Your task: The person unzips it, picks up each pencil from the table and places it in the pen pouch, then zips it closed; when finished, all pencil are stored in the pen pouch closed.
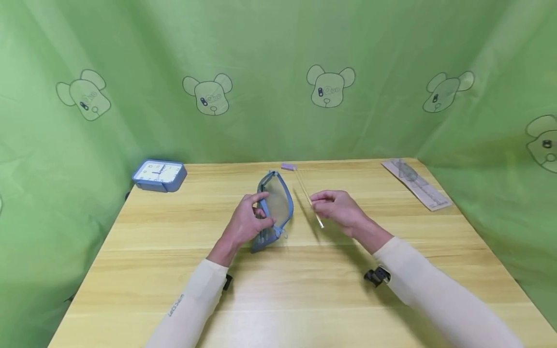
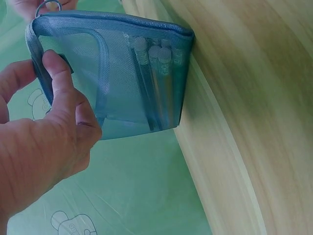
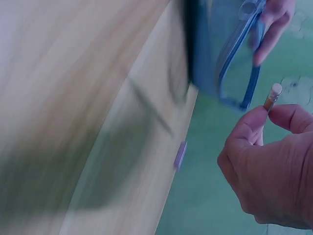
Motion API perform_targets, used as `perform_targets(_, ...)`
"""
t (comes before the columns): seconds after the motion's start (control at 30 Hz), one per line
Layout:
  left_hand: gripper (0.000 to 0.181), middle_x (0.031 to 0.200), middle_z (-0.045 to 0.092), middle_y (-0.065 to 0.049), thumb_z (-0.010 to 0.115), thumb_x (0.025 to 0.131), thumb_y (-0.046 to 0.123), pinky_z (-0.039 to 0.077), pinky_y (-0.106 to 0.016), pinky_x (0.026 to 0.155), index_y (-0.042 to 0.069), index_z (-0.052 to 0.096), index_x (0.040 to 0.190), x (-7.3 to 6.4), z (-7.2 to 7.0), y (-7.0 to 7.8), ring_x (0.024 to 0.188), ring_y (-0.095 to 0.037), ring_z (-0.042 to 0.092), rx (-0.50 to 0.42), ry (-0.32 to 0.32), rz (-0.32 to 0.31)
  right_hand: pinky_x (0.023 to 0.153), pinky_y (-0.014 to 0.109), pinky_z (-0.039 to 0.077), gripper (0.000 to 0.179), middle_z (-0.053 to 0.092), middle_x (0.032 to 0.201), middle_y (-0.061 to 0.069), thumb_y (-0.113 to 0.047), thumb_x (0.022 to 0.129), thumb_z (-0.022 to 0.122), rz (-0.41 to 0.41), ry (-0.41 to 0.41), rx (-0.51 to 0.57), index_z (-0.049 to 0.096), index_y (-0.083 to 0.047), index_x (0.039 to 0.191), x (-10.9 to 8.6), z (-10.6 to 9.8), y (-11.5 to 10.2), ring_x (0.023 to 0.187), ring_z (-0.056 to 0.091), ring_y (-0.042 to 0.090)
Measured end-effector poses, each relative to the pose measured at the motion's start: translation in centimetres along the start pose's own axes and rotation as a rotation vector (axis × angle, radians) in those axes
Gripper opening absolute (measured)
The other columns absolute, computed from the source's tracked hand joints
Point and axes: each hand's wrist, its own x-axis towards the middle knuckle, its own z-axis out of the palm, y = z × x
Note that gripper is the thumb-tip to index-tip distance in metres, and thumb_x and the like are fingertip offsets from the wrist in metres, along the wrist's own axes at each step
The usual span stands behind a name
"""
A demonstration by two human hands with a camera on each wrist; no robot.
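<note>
My left hand [image 1: 250, 217] grips a blue mesh pencil pouch [image 1: 285, 195] by its zipped rim, and the mouth of the pouch gapes. Through the mesh in the left wrist view, several pencils [image 2: 161, 61] with pale eraser ends stand inside, along the side away from the hand. To the right of the pouch, my right hand [image 1: 337, 210] pinches a thin pencil [image 1: 303, 187] between thumb and fingers. The pencil slants, its white-tipped end toward me; that eraser end [image 3: 276, 90] pokes out past the fingertips in the right wrist view.
A blue-framed clock [image 1: 160, 175] lies at the back left of the wooden table [image 1: 278, 299]. A small purple eraser [image 1: 288, 166] is by the far edge, beyond the pouch. At the back right lies a flat pack of rulers [image 1: 417, 184]. Green curtain [image 1: 270, 130] encloses the table.
</note>
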Motion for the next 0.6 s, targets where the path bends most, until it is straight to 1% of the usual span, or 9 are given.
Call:
perform_targets(0.07, 0.082, 0.143, 0.047, -0.018, 0.081, 0.084, -0.005, 0.054, -0.021, 0.068, 0.003, 0.049, 0.159, 0.0, 0.0, 0.0, 0.093, -0.015, 0.058, -0.002, -0.002, 0.004, 0.08, 0.02, 0.057, 0.046, 0.068, 0.099, -0.005, 0.0, 0.096, 0.065, 0.025, -0.042, 0.031, 0.056, 0.016, 0.138, -0.2, 0.9, -0.6, 0.088, 0.062, 0.008)
perform_targets(0.17, 0.082, 0.14, 0.047, -0.018, 0.081, 0.084, -0.005, 0.053, -0.021, 0.067, 0.002, 0.049, 0.159, -0.1, 0.1, 0.0, 0.092, -0.015, 0.057, -0.003, -0.001, 0.009, 0.079, 0.02, 0.056, 0.045, 0.068, 0.099, -0.002, 0.001, 0.097, 0.065, 0.063, -0.09, 0.053, 0.056, 0.018, 0.137, -0.1, 2.2, -1.0, 0.087, 0.062, 0.009)
perform_targets(0.33, 0.082, 0.134, 0.048, -0.017, 0.082, 0.083, -0.005, 0.054, -0.021, 0.067, 0.003, 0.05, 0.158, -0.1, 0.2, 0.1, 0.092, -0.015, 0.057, 0.014, 0.007, 0.019, 0.077, 0.019, 0.057, 0.042, 0.068, 0.1, 0.002, 0.003, 0.097, 0.066, 0.106, -0.111, 0.073, 0.057, 0.018, 0.135, 0.5, 3.6, -1.0, 0.084, 0.062, 0.009)
perform_targets(0.47, 0.082, 0.134, 0.049, -0.017, 0.082, 0.082, -0.005, 0.055, -0.021, 0.068, 0.003, 0.051, 0.158, -0.1, 0.4, 0.3, 0.092, -0.015, 0.058, 0.031, 0.005, 0.029, 0.075, 0.019, 0.057, 0.042, 0.065, 0.105, 0.006, 0.003, 0.096, 0.066, 0.122, -0.098, 0.056, 0.058, 0.019, 0.134, 0.9, 4.5, -1.2, 0.081, 0.061, 0.01)
perform_targets(0.6, 0.081, 0.135, 0.049, -0.018, 0.081, 0.082, -0.004, 0.055, -0.023, 0.069, 0.002, 0.052, 0.157, -0.3, 0.6, 0.3, 0.093, -0.017, 0.058, 0.041, -0.009, 0.036, 0.076, 0.019, 0.058, 0.038, 0.063, 0.111, 0.009, 0.002, 0.096, 0.066, 0.144, -0.047, 0.013, 0.062, 0.016, 0.131, 1.6, 5.4, -1.5, 0.081, 0.062, 0.01)
